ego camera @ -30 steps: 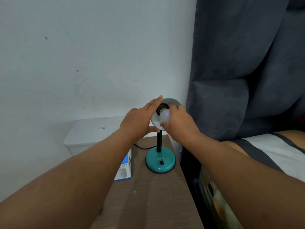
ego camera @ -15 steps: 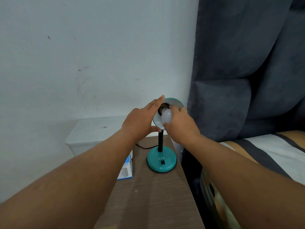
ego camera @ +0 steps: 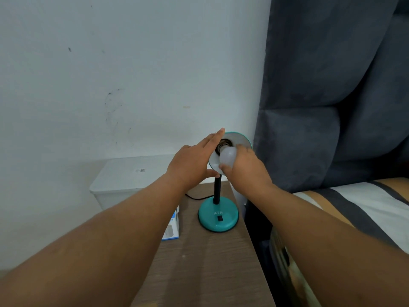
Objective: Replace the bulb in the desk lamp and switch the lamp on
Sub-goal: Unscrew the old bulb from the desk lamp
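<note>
- While the right hand (ego camera: 245, 171) grips the white bulb (ego camera: 228, 157) with thumb below and fingers over its far side, the bulb's neck sits at the dark socket (ego camera: 223, 145) inside the shade (ego camera: 240, 140).
- The left hand (ego camera: 192, 165) is spread against the shade's left edge, fingers straight along the rim and thumb tucked under the lower lip; it braces the shade and does not close around it.
- The shade is teal outside and white inside, tilted to face the camera on a black stem (ego camera: 217, 189).
- The stem rises from a round teal base (ego camera: 218, 216) marked "ATN" in white letters, with a small black switch (ego camera: 219, 218) just below the lettering.
- The base stands on a wood-grain table (ego camera: 199, 262), near its right edge; a black cord (ego camera: 194, 197) runs behind it.
- A blue and white box (ego camera: 171, 229) stands on the table left of the base, partly hidden by the left forearm; its print is too small to read.
- A white bin (ego camera: 132, 176) sits behind the table against the wall.
- A grey padded headboard (ego camera: 332, 107) and a striped bed (ego camera: 365, 207) lie to the right.
</note>
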